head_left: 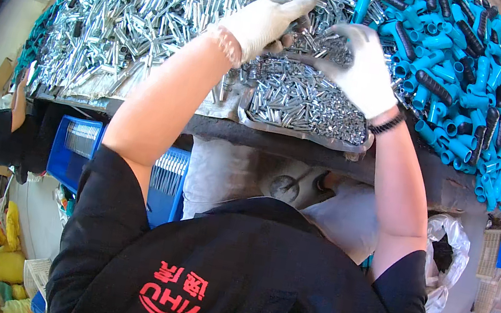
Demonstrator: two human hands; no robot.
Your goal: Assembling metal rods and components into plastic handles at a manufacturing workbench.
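Observation:
My left hand (261, 25), in a white glove, reaches over the middle of the bench. One finger stretches up and to the right, while dark-stained fingertips curl beneath the palm; whatever they hold is hidden. Facing it, my right hand (364, 69), also gloved, is slightly blurred, with thumb and fingers spread in a wide curve above small metal parts. A dark, thin shape (302, 57) lies by the right thumb, too unclear to name. Below both hands is a shallow tray (245, 117) with short metal pins (289, 100) and finer metal pieces (343, 128).
Silver metal tubes (150, 3) heap across the left of the bench. Teal plastic tube fittings (475, 100), some with black grips, pile up at right. Blue crates (71, 161) stand below the bench edge. Another person (5, 131) works at far left. A clear plastic bag (455, 248) hangs at right.

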